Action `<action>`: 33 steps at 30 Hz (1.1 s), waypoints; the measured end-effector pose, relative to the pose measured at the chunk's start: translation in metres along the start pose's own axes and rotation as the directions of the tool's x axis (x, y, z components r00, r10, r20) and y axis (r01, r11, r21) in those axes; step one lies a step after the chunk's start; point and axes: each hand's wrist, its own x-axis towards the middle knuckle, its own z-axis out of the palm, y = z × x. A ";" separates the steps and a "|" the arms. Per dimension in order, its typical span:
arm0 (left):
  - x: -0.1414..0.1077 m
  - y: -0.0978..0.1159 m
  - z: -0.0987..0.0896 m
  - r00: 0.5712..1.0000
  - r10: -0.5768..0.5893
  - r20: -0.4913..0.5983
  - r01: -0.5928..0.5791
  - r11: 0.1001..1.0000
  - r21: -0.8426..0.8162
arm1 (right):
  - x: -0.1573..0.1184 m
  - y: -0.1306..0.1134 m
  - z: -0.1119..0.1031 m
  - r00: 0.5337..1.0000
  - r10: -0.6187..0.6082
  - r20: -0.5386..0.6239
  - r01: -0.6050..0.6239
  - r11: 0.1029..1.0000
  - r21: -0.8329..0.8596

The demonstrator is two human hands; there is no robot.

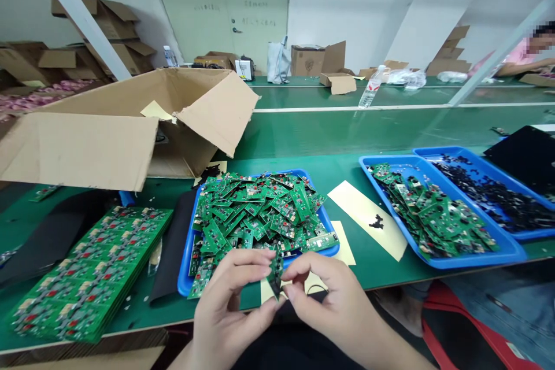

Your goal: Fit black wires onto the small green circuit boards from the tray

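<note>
A small green circuit board [276, 275] stands on edge between the thumb and fingers of my left hand [236, 295]. At its right edge, my right hand [332, 295] has thumb and forefinger pinched together; whatever lies between those fingertips is too small to make out. Both hands are over the front edge of a blue tray [185, 277] heaped with loose circuit boards [260, 208]. Partly covered by the hands, a pale yellow sheet [344, 245] lies under the tray's right side. Farther right, a few small black parts [376, 221] rest on another yellow sheet [347, 199].
Stacked panels of joined circuit boards [95, 272] lie at left, below a large open carton [82, 139]. To the right are a second blue tray [485, 257] of boards and a third tray [531, 235] of black parts. A water bottle [371, 89] stands behind; a person [526, 52] sits far right.
</note>
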 end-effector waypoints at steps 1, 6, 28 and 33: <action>-0.001 0.000 0.002 1.000 -0.016 -0.004 0.016 1.000 -0.011 | 0.000 -0.001 0.001 0.995 -0.089 -0.042 0.086 0.993 -0.083; 0.000 0.004 0.007 0.998 -0.055 -0.015 0.054 0.996 -0.068 | -0.001 -0.002 0.003 0.963 -0.243 -0.119 0.212 0.950 -0.231; -0.001 0.002 0.006 0.948 -0.297 0.113 0.317 0.885 -0.341 | 0.005 0.001 -0.005 0.919 -0.384 -0.090 0.337 0.882 -0.329; -0.011 -0.002 0.009 0.919 -0.370 0.132 0.392 0.844 -0.365 | 0.007 0.001 -0.008 0.911 -0.410 -0.041 0.378 0.872 -0.312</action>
